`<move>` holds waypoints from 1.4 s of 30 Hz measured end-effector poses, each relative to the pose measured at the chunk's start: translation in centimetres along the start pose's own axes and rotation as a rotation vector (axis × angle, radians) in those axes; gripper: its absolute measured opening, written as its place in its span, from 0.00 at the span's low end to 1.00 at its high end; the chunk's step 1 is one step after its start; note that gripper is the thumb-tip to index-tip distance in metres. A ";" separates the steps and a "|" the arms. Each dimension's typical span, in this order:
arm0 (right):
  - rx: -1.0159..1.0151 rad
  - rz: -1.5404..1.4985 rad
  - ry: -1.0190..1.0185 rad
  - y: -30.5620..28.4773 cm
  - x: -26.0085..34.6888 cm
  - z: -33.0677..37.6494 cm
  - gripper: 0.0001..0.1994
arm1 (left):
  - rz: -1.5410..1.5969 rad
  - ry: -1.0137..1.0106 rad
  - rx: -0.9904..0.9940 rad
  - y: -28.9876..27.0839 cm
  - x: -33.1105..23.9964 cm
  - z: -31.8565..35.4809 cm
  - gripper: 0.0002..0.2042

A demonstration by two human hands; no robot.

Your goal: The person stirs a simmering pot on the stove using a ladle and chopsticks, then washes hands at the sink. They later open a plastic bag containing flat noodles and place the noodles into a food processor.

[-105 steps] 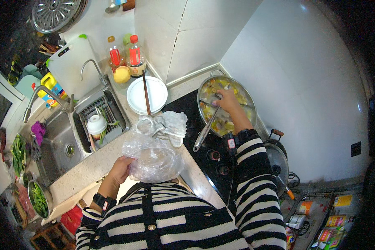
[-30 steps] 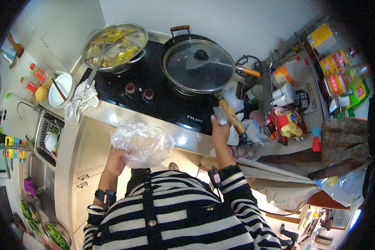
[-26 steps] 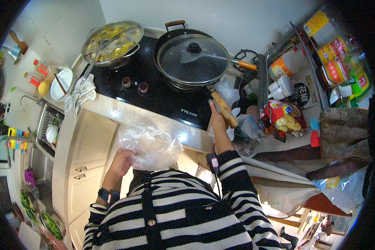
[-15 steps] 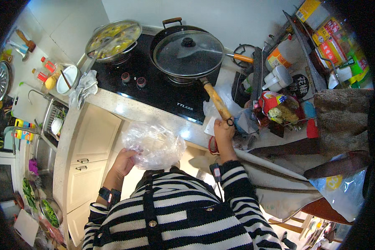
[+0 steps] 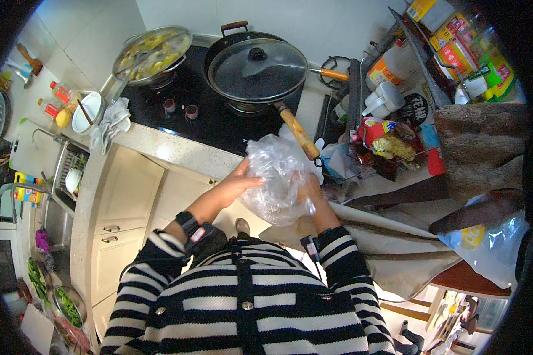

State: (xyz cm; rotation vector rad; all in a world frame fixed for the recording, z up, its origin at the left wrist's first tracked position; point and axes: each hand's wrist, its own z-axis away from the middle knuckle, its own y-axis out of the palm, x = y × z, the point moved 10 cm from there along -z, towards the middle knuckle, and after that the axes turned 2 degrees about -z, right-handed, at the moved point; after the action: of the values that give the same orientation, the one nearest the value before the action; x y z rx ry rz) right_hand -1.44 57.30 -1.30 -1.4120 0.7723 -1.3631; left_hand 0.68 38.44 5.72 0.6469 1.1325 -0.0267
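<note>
A crumpled clear plastic bag [image 5: 275,177] hangs in front of me at the counter's edge. My left hand [image 5: 236,184] grips its left side, thumb over the film. At the bag's right side is my right hand [image 5: 311,192], its fingers hidden behind the film and blurred. Just above the bag, the wooden handle [image 5: 297,133] of a dark wok points toward me. A glass lid [image 5: 257,70] covers the wok, and a utensil with an orange handle [image 5: 330,74] sticks out on the right.
A lidded pan of yellow food [image 5: 153,54] stands on the black hob [image 5: 213,121], back left. Left are a cloth [image 5: 114,121], a white bowl [image 5: 89,112] and the sink [image 5: 56,222]. Packets [image 5: 391,142] and jars crowd the right. Draped cloth [image 5: 391,242] hangs near my right arm.
My left hand has carried the plastic bag up and right toward the wok handle. My right hand has come off the area by the handle's end and down to the bag.
</note>
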 end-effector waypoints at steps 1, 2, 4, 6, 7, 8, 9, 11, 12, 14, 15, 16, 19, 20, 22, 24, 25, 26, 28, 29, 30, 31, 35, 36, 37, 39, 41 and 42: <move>0.106 0.152 -0.116 0.9 1.5 0.6 0.12 | -0.027 0.019 0.013 0.5 0.0 -0.9 0.28; 0.150 0.274 -0.276 1.2 3.4 1.5 0.13 | -0.025 -0.011 0.009 0.8 0.6 -1.9 0.27; 0.019 0.075 -0.246 -1.0 4.6 2.5 0.13 | -0.026 -0.077 0.003 0.8 2.2 -4.0 0.27; 0.146 0.144 -0.097 -0.4 4.5 1.9 0.09 | 0.057 -0.099 -0.018 0.1 3.7 -5.4 0.21; -0.064 -0.011 -0.174 -3.3 5.7 2.4 0.09 | 0.098 -0.141 -0.077 -0.9 4.8 -5.9 0.20; -0.213 -0.137 -0.193 -5.8 6.0 3.3 0.09 | 0.131 -0.176 -0.135 -1.9 5.8 -6.2 0.18; -0.354 -0.257 -0.184 -8.3 6.0 4.4 0.09 | 0.204 -0.156 -0.175 -2.8 6.2 -6.6 0.15; -0.344 -0.387 -0.017 -10.5 5.3 5.8 0.10 | 0.156 -0.231 -0.299 -4.9 7.6 -6.9 0.13; -0.331 -0.449 0.072 -11.4 5.1 6.5 0.10 | 0.118 -0.277 -0.382 -5.8 8.3 -6.9 0.12; -0.150 -0.519 -0.110 -11.7 8.9 7.2 0.12 | 0.201 -0.287 -0.315 -4.6 9.1 -7.7 0.11; -0.082 -0.565 -0.238 -11.7 11.1 7.5 0.14 | 0.229 -0.308 -0.302 -3.9 9.5 -8.1 0.10; -0.073 -0.434 -0.232 -11.2 12.0 7.1 0.16 | 0.251 -0.331 -0.252 -2.6 9.8 -8.6 0.10; -0.051 -0.123 -0.200 -8.8 11.6 4.7 0.24 | 0.239 -0.421 -0.091 0.5 10.2 -9.4 0.12; -0.085 -0.088 -0.107 -8.4 9.6 3.7 0.24 | 0.210 -0.421 -0.056 0.7 10.0 -9.2 0.14; -0.150 -0.022 0.071 -7.4 5.4 2.0 0.23 | 0.112 -0.474 -0.055 0.2 9.7 -8.3 0.18; -0.031 0.088 0.369 -4.5 0.2 0.1 0.22 | 0.009 -0.502 -0.092 -1.5 9.2 -6.7 0.24; 0.058 0.152 0.544 -3.1 -2.3 -0.1 0.21 | 0.001 -0.491 -0.097 -2.2 8.8 -5.5 0.25; -0.015 0.172 0.502 -3.0 -2.6 -1.1 0.20 | -0.005 -0.466 -0.105 -3.2 8.3 -4.3 0.25; -0.111 0.218 0.472 -2.8 -3.3 -3.0 0.20 | 0.094 -0.454 -0.074 -5.0 7.6 -1.4 0.24; -0.151 0.241 0.460 -2.8 -3.7 -4.4 0.20 | 0.124 -0.441 -0.071 -6.0 7.4 0.2 0.23; -0.160 0.249 0.460 -2.6 -4.4 -5.4 0.21 | 0.144 -0.435 -0.080 -7.2 7.2 1.8 0.22; -0.165 0.256 0.469 -2.4 -5.1 -6.6 0.22 | 0.147 -0.383 -0.110 -8.7 6.8 3.7 0.19; -0.051 0.254 0.500 0.2 -8.5 -10.1 0.24 | 0.306 -0.363 -0.400 -15.5 7.3 12.4 0.18; -0.011 0.249 0.491 0.9 -9.0 -11.0 0.25 | 0.368 -0.340 -0.450 -16.8 7.4 14.6 0.18; 0.036 0.242 0.471 1.6 -9.1 -11.4 0.26 | 0.426 -0.321 -0.526 -18.3 7.5 17.2 0.18; 0.141 0.198 0.416 2.7 -8.2 -11.3 0.27 | 0.504 -0.233 -0.616 -20.4 7.8 21.7 0.16; 0.106 0.102 0.381 2.0 -5.7 -9.9 0.29 | 0.592 -0.166 -0.674 -22.1 8.2 25.6 0.16; -0.035 0.076 0.369 0.4 -3.7 -8.5 0.28 | 0.611 -0.163 -0.722 -23.2 8.7 27.3 0.16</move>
State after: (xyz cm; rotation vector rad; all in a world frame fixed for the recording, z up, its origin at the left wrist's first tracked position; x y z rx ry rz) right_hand -10.23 58.72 -3.96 -1.1568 1.0820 -1.5778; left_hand 19.42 8.63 -5.24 0.3050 0.6747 0.8033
